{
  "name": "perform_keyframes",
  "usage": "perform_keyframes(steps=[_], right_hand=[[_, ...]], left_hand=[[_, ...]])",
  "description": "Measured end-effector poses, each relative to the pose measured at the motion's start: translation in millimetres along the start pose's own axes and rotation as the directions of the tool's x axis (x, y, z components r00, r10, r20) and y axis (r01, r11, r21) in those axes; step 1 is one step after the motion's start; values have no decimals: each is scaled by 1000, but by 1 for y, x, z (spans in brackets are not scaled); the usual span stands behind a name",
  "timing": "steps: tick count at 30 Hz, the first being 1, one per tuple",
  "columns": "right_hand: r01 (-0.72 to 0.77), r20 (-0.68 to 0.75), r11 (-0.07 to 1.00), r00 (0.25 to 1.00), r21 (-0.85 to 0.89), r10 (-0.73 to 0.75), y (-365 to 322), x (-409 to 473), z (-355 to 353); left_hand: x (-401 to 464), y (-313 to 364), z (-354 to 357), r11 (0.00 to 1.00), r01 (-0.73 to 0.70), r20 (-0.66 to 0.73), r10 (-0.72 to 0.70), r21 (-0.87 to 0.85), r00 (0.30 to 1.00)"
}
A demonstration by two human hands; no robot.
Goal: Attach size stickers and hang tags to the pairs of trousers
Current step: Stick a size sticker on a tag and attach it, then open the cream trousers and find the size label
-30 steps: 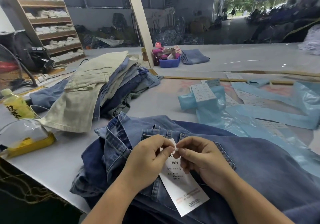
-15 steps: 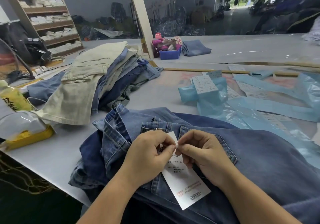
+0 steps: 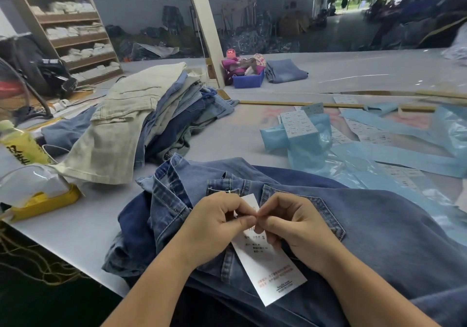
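A big, smooth grey tabletop (image 3: pixel 227 134) fills most of the view. On its near edge lies a pair of dark blue denim trousers (image 3: pixel 379 225), thick and creased, with pale stitching along the seams and a back pocket showing. Further back on the left sits a floppy pile of folded trousers (image 3: pixel 141 114), cream cloth on top and blue denim under it. To the right, shiny light blue plastic bags (image 3: pixel 374 159) lie spread out and crinkly, with flat white sticker sheets (image 3: pixel 298 124) lying on them. A small blue plastic bin (image 3: pixel 249 80) stands far back by a white post. At the left edge is a yellow-green bottle (image 3: pixel 20 144).

On the dark trousers, near the waistband, rests a long white paper hang tag (image 3: pixel 267 266), flat and rectangular with small print. The left hand (image 3: pixel 214 228) and the right hand (image 3: pixel 295 230) meet at the tag's top end. The fingers of both hands are curled in tight, and the thumb and first finger of each pinch something thin at the top of the tag. It is too small to make out.
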State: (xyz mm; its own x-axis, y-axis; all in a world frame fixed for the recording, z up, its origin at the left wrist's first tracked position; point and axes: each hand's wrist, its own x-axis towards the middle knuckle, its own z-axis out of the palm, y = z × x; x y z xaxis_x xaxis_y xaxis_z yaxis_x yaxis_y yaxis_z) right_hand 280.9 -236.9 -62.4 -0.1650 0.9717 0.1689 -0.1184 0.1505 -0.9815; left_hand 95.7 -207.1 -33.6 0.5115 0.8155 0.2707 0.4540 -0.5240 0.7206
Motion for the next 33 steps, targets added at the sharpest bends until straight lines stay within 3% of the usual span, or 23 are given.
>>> perform_keyframes(steps=[4, 11, 14, 17, 19, 21, 23, 24, 28, 33], right_hand=[[-36, 74, 999, 997, 22, 35, -3, 0, -1], [-80, 166, 994, 984, 73, 67, -10, 2, 4], [-61, 96, 997, 994, 56, 55, -10, 3, 7], [12, -92, 986, 995, -164, -27, -8, 2, 14], [88, -74, 881, 988, -465, -137, -11, 1, 17], [136, 60, 677, 989, -723, -134, -11, -1, 18], [173, 86, 503, 978, -847, -192, -13, 0, 19], [171, 63, 465, 969, -868, -238, -14, 1, 20], [160, 30, 369, 942, -916, -335, -28, 8, 26], [239, 114, 419, 946, -876, -302, -47, 35, 45]], left_hand=[[7, 0, -8, 979, 128, 96, -114, -158, 989], [12, -3, -18, 960, 190, 169, -156, -207, 973], [10, -4, -16, 956, 186, 112, -164, -227, 980], [6, -3, -6, 982, 118, -63, -128, -150, 990], [3, -2, -1, 995, 66, -213, -81, -78, 974], [2, -4, -3, 998, 65, -338, -54, 22, 940], [2, -7, -9, 970, 101, -374, -12, 219, 927], [2, -8, -13, 946, 116, -376, 7, 303, 927], [10, -20, -35, 897, 204, -416, -25, 392, 909], [46, -51, -81, 812, 460, -367, -331, 359, 869]])
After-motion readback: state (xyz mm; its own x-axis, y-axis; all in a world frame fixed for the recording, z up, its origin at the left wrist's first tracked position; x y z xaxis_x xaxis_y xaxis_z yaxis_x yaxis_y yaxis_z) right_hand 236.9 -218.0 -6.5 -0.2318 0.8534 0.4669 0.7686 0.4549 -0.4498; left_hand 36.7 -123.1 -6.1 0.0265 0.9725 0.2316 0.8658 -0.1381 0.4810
